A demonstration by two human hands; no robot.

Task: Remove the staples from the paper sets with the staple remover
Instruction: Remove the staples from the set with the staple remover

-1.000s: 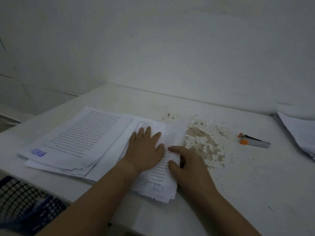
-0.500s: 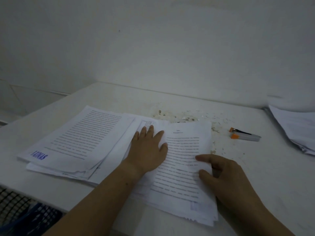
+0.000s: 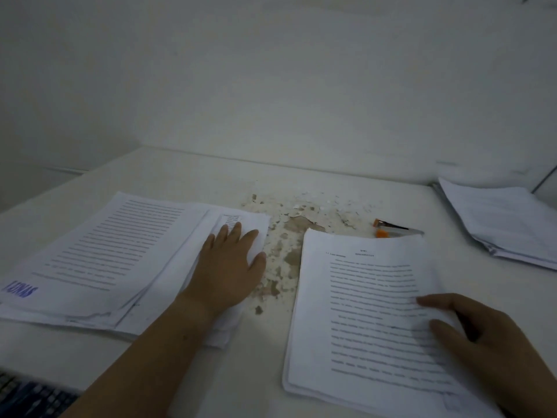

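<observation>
The left hand lies flat on a pile of papers, its fingers straight and a little spread, grasping nothing. The fingertips point away from the person and reach near the far corner of this pile.

The right hand holds a paper set at its right edge. The thumb and the forefinger are bent and lie on top of the printed page; the other fingers cannot be seen. The paper set stretches to the left of these fingers and lies flat on the table.

The staple remover, orange and silver, lies on the table well beyond the right fingertips, just behind the far edge of the paper set, which hides part of it. No finger touches it.

Between the two hands the table surface is peeled and spotted. To the right, far beyond the right fingers, is another pile. A dark basket shows near the left forearm.
</observation>
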